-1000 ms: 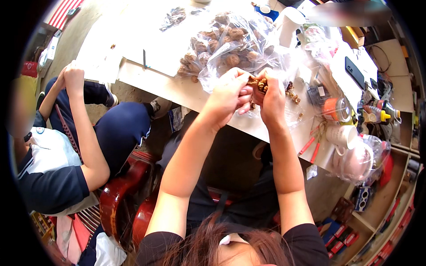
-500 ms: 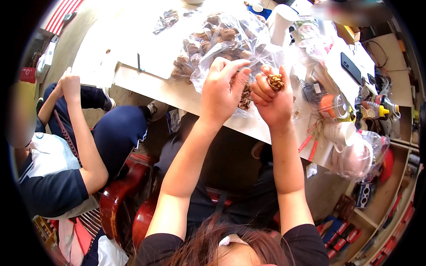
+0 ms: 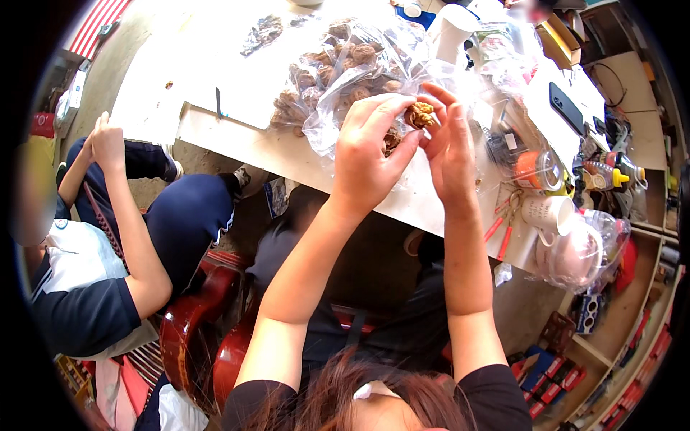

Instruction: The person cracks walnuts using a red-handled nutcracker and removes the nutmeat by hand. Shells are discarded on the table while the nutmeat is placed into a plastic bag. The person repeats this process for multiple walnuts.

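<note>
A bare walnut kernel (image 3: 420, 115) is up over the table's near edge, between my two hands. My left hand (image 3: 370, 147) pinches it at the fingertips, with the thumb below. Close against its other side is my right hand (image 3: 451, 147), fingers loosely stretched and apart; whether they touch the kernel is hard to tell. Behind my left thumb, broken walnut shell (image 3: 392, 141) shows, partly hidden. Beyond my hands lies a clear plastic bag (image 3: 327, 118) with several whole walnuts (image 3: 363, 54) in and around it.
Red-handled pliers (image 3: 505, 226) lie right of my forearm, by a white mug (image 3: 546, 214) and an orange-labelled jar (image 3: 537, 171). A phone (image 3: 566, 108) rests farther right. A white paper roll (image 3: 451, 30) stands at the back. At left, another person (image 3: 108, 273) sits with hands together.
The walnut kernel has passed from my right hand's curled fingers to my left fingertips. My right fingers have loosened and straightened, and the hands have come closer together.
</note>
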A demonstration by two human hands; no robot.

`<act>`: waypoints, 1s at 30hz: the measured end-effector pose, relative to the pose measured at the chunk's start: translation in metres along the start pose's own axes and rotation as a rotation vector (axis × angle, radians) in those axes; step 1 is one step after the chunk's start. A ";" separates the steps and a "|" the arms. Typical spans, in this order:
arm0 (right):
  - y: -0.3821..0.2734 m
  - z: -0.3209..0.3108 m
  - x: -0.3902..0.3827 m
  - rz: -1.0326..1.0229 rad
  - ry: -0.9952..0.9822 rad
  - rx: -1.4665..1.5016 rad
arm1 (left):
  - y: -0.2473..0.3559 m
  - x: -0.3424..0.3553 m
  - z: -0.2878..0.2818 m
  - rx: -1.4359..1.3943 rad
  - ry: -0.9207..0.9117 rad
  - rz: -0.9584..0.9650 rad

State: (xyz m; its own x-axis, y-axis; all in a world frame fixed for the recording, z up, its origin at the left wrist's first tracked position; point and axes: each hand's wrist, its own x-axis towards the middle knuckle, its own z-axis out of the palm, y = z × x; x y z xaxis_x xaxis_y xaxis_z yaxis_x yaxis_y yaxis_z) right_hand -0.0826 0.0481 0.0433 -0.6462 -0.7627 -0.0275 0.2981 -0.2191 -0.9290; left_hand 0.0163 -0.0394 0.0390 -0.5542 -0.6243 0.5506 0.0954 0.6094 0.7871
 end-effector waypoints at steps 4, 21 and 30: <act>-0.007 -0.007 -0.002 -0.097 -0.111 -0.175 | 0.001 0.001 -0.004 -0.113 -0.021 -0.096; -0.014 -0.012 -0.002 0.101 -0.043 0.028 | -0.004 0.002 -0.015 -0.792 -0.179 -0.550; -0.018 -0.016 0.002 0.225 -0.082 0.251 | -0.007 0.006 -0.023 -0.784 -0.191 -0.551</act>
State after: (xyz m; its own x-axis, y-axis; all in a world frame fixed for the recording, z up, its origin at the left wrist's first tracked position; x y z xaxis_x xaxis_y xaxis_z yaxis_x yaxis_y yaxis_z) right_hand -0.1006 0.0609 0.0542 -0.4886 -0.8532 -0.1824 0.5973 -0.1747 -0.7827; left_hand 0.0315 -0.0592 0.0432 -0.8040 -0.5924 0.0506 0.2678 -0.2849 0.9204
